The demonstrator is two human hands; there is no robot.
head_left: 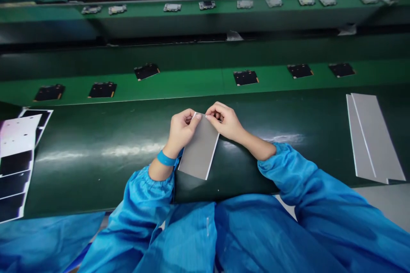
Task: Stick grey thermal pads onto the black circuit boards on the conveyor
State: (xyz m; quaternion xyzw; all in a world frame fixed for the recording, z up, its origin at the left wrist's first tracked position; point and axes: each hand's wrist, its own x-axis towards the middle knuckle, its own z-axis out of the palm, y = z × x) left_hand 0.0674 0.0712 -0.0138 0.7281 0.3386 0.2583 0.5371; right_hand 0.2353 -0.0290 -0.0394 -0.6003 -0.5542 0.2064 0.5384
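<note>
A thin grey rectangular panel with white edges (200, 149) is tilted over the dark green worktop, in front of my body. My left hand (183, 130) grips its upper left corner, thumb on top and fingers curled under. At the upper right corner my right hand (226, 120) is closed, thumb and forefinger pinched at the panel's edge. Whether a film or tab lies in that pinch is too small to tell. A blue band (167, 158) circles my left wrist.
Several similar grey panels (373, 136) lie overlapping at the right. White-edged sheets with black rectangles (16, 166) lie at the left. Beyond the worktop (96, 136), black flat boards (246, 77) are spaced along a green belt (192, 81). Small silvery parts (245, 4) line a higher shelf.
</note>
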